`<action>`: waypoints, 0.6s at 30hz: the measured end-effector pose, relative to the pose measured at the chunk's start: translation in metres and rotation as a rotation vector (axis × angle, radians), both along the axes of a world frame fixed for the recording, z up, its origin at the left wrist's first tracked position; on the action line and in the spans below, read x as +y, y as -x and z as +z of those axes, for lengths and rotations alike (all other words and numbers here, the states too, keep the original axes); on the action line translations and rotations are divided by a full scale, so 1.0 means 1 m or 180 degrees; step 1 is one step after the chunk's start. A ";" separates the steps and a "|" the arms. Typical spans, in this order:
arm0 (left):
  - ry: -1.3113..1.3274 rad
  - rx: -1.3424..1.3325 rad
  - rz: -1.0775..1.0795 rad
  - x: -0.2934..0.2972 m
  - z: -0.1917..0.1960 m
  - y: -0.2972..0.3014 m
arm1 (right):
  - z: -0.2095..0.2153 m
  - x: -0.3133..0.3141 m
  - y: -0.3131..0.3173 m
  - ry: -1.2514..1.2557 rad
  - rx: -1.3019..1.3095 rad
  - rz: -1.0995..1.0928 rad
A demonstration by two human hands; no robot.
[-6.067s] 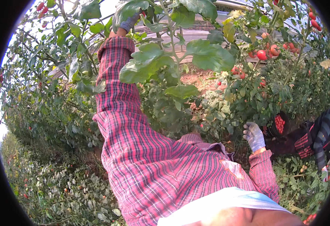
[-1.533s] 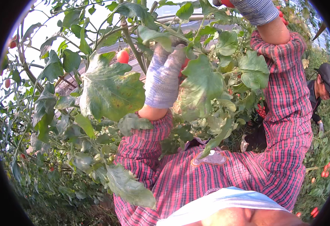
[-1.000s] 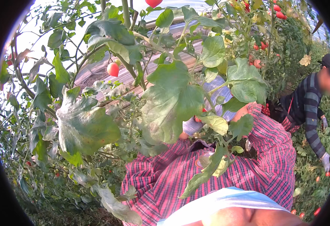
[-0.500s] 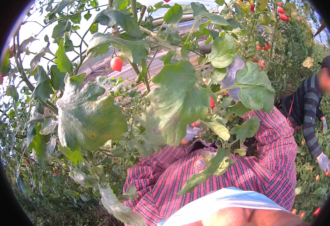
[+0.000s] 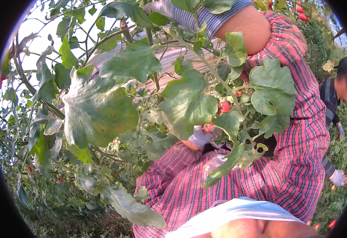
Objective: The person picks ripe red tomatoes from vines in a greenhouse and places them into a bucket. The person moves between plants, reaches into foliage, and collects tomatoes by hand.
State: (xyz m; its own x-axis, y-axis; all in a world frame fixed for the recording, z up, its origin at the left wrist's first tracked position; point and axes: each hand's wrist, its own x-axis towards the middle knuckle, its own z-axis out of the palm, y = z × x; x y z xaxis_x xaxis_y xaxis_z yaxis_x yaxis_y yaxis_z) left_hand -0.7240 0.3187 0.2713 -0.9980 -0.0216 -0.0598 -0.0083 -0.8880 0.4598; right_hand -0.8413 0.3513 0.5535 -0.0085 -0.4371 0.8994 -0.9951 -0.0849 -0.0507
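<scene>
My left hand [image 5: 202, 137], in a pale glove, is low in front of my chest among the leaves. It is closed around small red tomatoes [image 5: 208, 127], partly covered by foliage. Just above it is another red tomato [image 5: 224, 107] beside a broad leaf [image 5: 191, 104]. My right arm reaches up across the top of the view. The gloved right hand [image 5: 159, 8], with a blue-and-white knit cuff [image 5: 211, 19], is at the upper edge beside a thick green stem [image 5: 149, 35]. Leaves and the picture's edge hide its fingers.
A large, pale, dusty leaf [image 5: 98, 111] hangs at left in front of dense vines. Red tomatoes [image 5: 301, 14] hang at upper right. At far right a person [image 5: 328, 95] in a striped top and dark cap bends with a gloved hand [image 5: 338, 178] near fallen tomatoes [image 5: 332, 224].
My right arm has swung up to the top of the view. My left hand has shifted slightly right and down. Leaves have moved, and a hanging tomato at upper left no longer shows.
</scene>
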 end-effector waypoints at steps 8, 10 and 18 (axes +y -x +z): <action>-0.0042 -0.0028 -0.0025 0.000 -0.006 0.006 | 0.010 -0.008 0.003 0.0385 0.0422 -0.0244; -0.0054 -0.0025 -0.0104 0.004 -0.007 0.009 | 0.015 -0.007 0.005 0.0509 0.0501 -0.0346; -0.0128 -0.0044 -0.0164 0.002 -0.012 0.010 | 0.027 -0.008 0.002 0.0240 -0.0208 0.0560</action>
